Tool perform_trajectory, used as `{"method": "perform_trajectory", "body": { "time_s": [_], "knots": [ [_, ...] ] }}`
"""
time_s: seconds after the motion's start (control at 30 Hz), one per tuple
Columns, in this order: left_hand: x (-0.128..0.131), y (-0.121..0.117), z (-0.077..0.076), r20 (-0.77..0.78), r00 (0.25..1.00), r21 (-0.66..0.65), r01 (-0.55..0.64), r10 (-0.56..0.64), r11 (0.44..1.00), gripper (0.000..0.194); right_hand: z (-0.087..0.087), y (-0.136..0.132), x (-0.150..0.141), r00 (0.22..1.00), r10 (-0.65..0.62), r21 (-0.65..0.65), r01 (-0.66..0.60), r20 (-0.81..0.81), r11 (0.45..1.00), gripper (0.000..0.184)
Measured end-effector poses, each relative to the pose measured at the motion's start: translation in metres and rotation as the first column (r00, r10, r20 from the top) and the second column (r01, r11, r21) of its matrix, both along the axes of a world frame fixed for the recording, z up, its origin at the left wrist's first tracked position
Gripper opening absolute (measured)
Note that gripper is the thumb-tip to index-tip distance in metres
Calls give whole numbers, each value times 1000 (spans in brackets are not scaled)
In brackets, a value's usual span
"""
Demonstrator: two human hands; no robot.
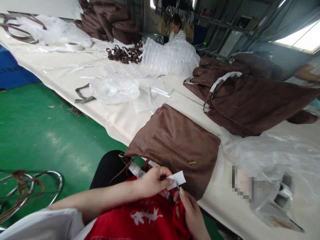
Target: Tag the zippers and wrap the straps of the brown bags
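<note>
My left hand (160, 180) pinches a small white card (178, 178) between thumb and fingers. Close against it, my right hand (191, 210) is closed around scissors with red-wrapped handles (183, 221); a short bit of metal blade shows by the card's lower edge. Just beyond both hands a brown bag (175, 138) lies flat on the table, its slanting zip (172, 149) ending in a brass-coloured pull. The bag's strap, partly wrapped in white, hangs over the near edge by my left forearm.
Brown bags (252, 100) are heaped at the right, with clear plastic (270, 153) nearer. Plastic bags (115, 90), a bubbly plastic pile (170, 56) and brown straps (125, 53) lie along the cream-covered table (112, 120). A person (177, 31) sits beyond. A metal stool (32, 186) stands left.
</note>
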State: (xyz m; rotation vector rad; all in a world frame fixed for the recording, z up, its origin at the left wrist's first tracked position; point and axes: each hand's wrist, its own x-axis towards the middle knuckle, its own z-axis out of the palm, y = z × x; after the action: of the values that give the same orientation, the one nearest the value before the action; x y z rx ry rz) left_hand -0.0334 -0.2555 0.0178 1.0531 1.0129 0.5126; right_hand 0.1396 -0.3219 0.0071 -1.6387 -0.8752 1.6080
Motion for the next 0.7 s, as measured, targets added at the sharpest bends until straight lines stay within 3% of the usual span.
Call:
{"method": "perform_trajectory", "body": {
  "time_s": [0.43,0.7],
  "knots": [
    [2,5,3,33,999,-34,42,-41,999,63,-3,4,10,990,138,35,-138,17,990,58],
    [3,6,9,39,998,-72,58,-55,996,63,-5,0,10,993,116,47,-116,6,992,56]
  ]
}}
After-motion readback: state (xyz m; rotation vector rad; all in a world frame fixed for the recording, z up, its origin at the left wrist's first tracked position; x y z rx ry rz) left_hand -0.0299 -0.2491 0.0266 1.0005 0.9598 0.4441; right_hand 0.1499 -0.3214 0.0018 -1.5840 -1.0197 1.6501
